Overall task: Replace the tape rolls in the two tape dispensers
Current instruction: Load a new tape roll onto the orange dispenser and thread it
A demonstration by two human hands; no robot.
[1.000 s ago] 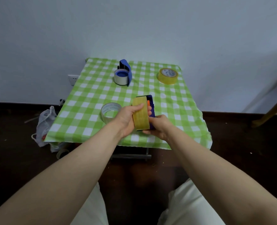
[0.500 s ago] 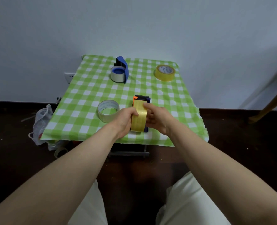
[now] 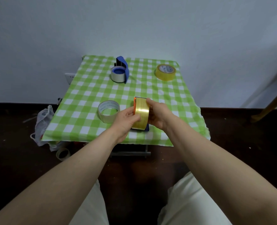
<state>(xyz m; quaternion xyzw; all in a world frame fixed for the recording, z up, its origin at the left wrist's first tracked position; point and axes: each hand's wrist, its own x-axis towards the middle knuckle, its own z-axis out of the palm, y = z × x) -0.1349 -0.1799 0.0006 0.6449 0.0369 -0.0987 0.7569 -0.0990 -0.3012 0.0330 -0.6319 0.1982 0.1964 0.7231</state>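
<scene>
We see the yellow tape roll [image 3: 141, 113] held on edge over the near part of the checked tablecloth [image 3: 85, 88], its broad glossy band facing us. It sits against the orange-edged dispenser [image 3: 135, 105]. A second ago the dispenser's dark blue side showed to the right of the roll; now only the orange strip shows on the left and a little blue below. The left hand [image 3: 126, 118] grips the yellow tape roll, thumb by the orange strip and fingers curled over the band. The right hand [image 3: 157, 114], earlier low under the dispenser, now wraps round its right side, one fingertip reaching the top. Just left lies the clear roll [image 3: 108, 111], unmoved. Farther back stand the blue dispenser [image 3: 122, 69] with its grey roll [image 3: 117, 77], and the second yellow roll [image 3: 165, 72].
</scene>
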